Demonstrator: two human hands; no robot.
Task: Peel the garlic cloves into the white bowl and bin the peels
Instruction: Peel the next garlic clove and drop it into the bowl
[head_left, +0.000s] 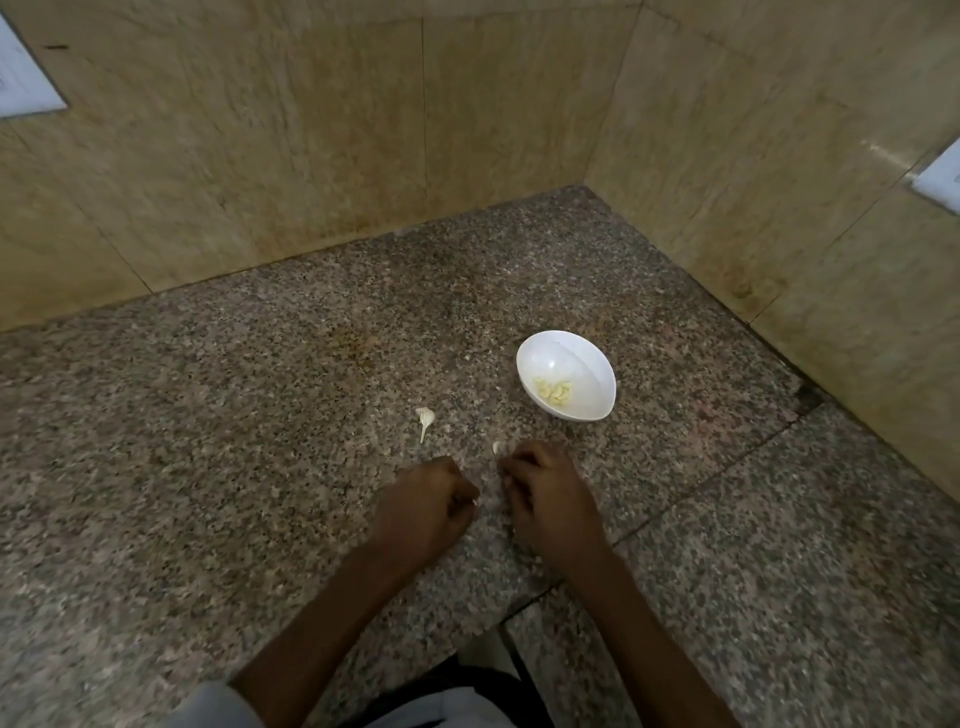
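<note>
Fingers (460, 491) on your left hand (423, 501) are curled tight with a white speck (474, 502) at the tips. Maybe peel, honestly can't tell. Your right hand (545, 493) is bent over the table (260, 415), and I can't tell if it's got anything either. One clove (497, 447) sits just past your right fingertips, and the peeled ones (554, 392) are in the white bowl (582, 358) nearby. I'd pinch that clove's root end, crack the skin and collect the peels in one hand. The stalk (425, 420) gets binned too.

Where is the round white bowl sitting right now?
In the head view, the round white bowl stands on the speckled granite counter, right of centre, just beyond the right hand.
</note>
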